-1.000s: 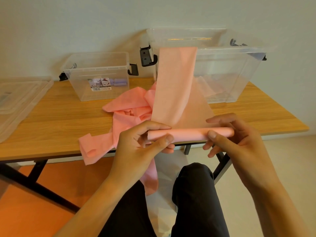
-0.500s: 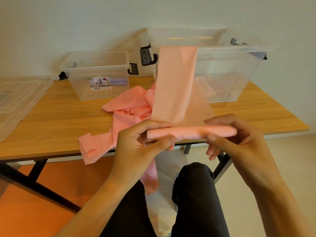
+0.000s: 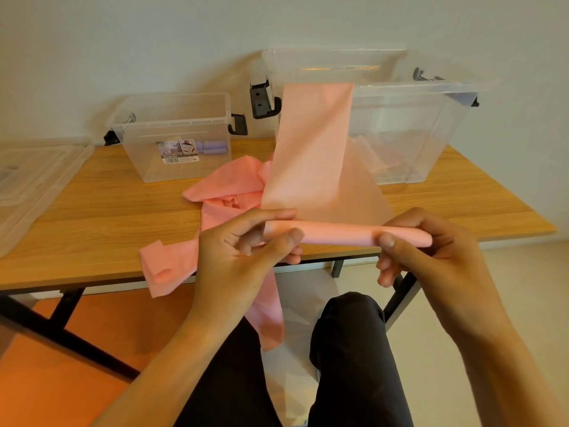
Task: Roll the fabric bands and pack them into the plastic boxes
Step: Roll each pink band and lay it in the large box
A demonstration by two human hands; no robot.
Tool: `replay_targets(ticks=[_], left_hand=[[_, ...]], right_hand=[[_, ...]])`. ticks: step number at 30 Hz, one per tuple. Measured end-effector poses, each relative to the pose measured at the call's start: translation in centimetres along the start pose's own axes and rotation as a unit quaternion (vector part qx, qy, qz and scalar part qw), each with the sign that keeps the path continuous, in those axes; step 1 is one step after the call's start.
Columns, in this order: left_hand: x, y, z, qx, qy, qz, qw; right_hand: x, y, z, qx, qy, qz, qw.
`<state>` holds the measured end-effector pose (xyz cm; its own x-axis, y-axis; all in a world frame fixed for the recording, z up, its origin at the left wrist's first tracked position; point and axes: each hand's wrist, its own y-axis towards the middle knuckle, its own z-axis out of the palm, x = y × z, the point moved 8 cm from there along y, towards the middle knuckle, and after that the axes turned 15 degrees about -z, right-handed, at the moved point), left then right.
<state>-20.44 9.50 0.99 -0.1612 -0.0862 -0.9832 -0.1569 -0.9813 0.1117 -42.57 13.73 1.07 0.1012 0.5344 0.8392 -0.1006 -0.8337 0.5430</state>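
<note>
Above the tabletop [image 3: 92, 217] edge, the left hand [image 3: 243, 257] and right hand [image 3: 431, 254] each pinched an end of the rolled pink band [image 3: 338, 234].

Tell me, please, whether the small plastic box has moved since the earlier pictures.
No. The small plastic box sits where it did on the table, left of the large box.

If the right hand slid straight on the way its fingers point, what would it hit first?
Probably the left hand, which pinches the other end of the same pink roll; depth is hard to judge.
</note>
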Motion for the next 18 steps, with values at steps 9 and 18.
replay_targets(ticks=[9,18], left_hand=[[0.1,0.2,0.1,0.018,0.001,0.007,1.000],[0.7,0.1,1.1,0.101,-0.007,-0.008,0.995]], right_hand=[[-0.1,0.1,0.2,0.019,-0.001,-0.005,1.000],[-0.4,0.3,0.2,0.015,0.004,-0.005,1.000]])
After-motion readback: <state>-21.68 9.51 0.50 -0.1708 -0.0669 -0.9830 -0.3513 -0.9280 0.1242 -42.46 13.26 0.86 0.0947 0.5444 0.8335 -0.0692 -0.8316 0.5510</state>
